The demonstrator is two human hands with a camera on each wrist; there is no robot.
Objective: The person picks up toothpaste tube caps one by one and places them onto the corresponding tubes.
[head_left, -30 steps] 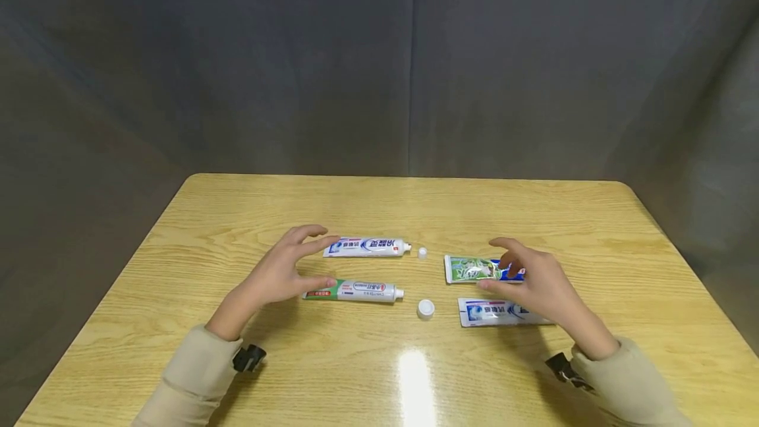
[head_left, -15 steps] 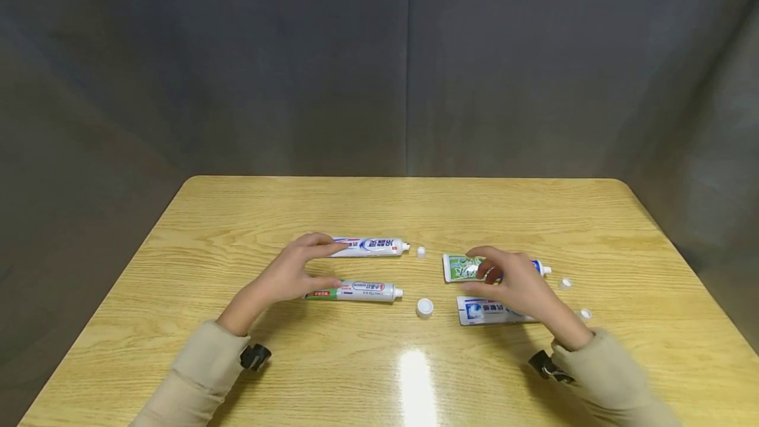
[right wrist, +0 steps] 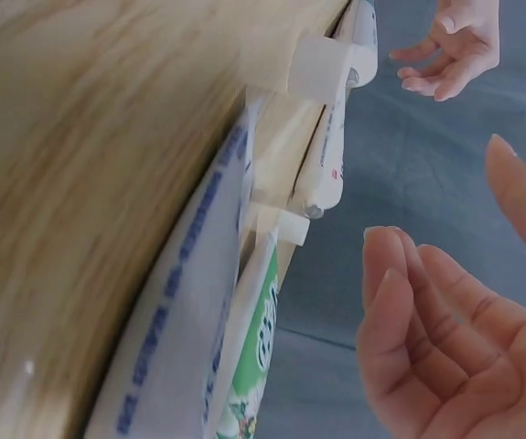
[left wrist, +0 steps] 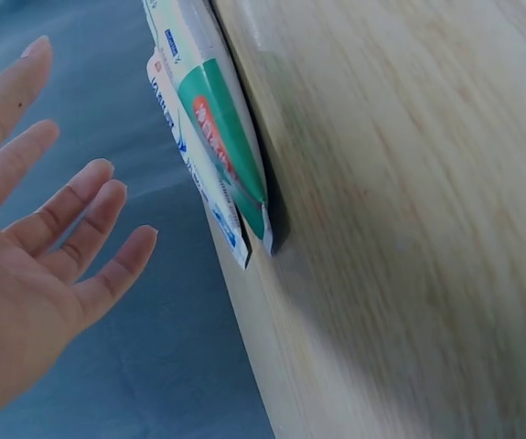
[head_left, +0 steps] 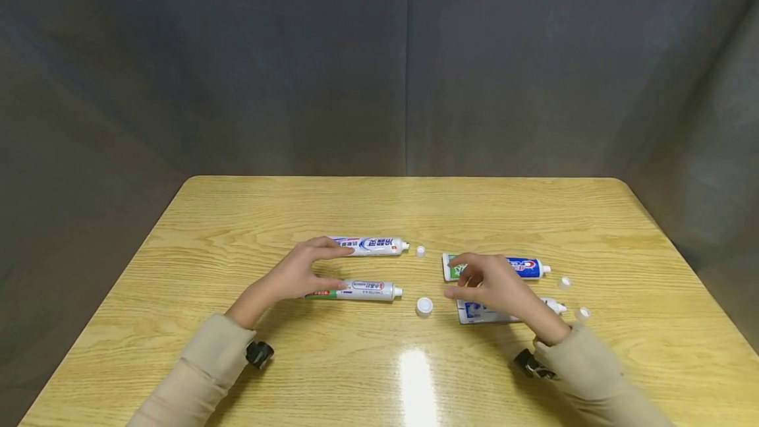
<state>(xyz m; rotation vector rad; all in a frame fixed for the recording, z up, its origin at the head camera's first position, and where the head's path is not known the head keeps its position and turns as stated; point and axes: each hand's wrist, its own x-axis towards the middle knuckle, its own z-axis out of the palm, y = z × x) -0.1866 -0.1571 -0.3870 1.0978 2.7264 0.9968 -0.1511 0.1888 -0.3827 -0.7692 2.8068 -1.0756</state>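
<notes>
Tubes (head_left: 370, 290): While four white-blue, silver-green and green-blue toothpaste tubes lie on the wood-grain worktop (head_left: 332, 354), all are uncapped.
Caps (head_left: 423, 307): round, white plastic, beside them, 0 of 4 fitted.
Left hand (head_left: 299, 270): wide, empty, above left pair.
Right hand (head_left: 495, 283): narrower, empty, above right pair.
</notes>
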